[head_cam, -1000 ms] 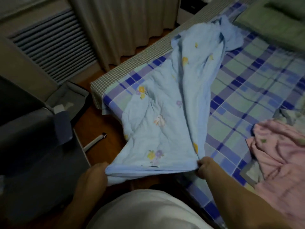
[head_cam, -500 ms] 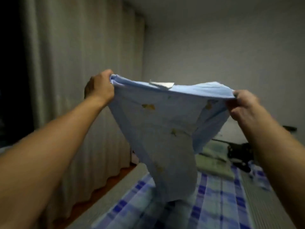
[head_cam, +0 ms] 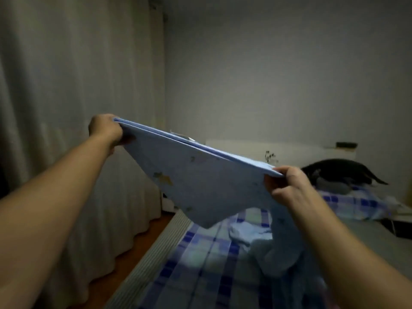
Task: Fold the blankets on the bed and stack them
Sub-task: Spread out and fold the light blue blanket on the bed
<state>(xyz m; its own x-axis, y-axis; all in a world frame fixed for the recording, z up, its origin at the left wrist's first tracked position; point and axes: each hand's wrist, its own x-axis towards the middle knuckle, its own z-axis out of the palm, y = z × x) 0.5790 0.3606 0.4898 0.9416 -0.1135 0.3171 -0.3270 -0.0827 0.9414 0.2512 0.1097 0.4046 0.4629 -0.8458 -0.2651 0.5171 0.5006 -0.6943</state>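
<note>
A light blue blanket (head_cam: pixel 200 179) with small flower prints is stretched in the air above the bed (head_cam: pixel 200 259). My left hand (head_cam: pixel 104 129) grips its upper left corner. My right hand (head_cam: pixel 287 186) grips the opposite corner, lower and nearer to me. The top edge runs taut between the two hands, slanting down to the right. The rest of the cloth hangs below my right arm and bunches on the blue checked sheet.
Long pale curtains (head_cam: pixel 66 108) hang along the left side, with a strip of wooden floor (head_cam: pixel 133 259) beside the bed. At the bed's far end lie a dark garment (head_cam: pixel 334 172) and a white headboard (head_cam: pixel 289 150).
The blanket was lifted off the bed into the air. Since half a second ago both hands have dropped, the right one lower, and the top edge is pulled straighter.
</note>
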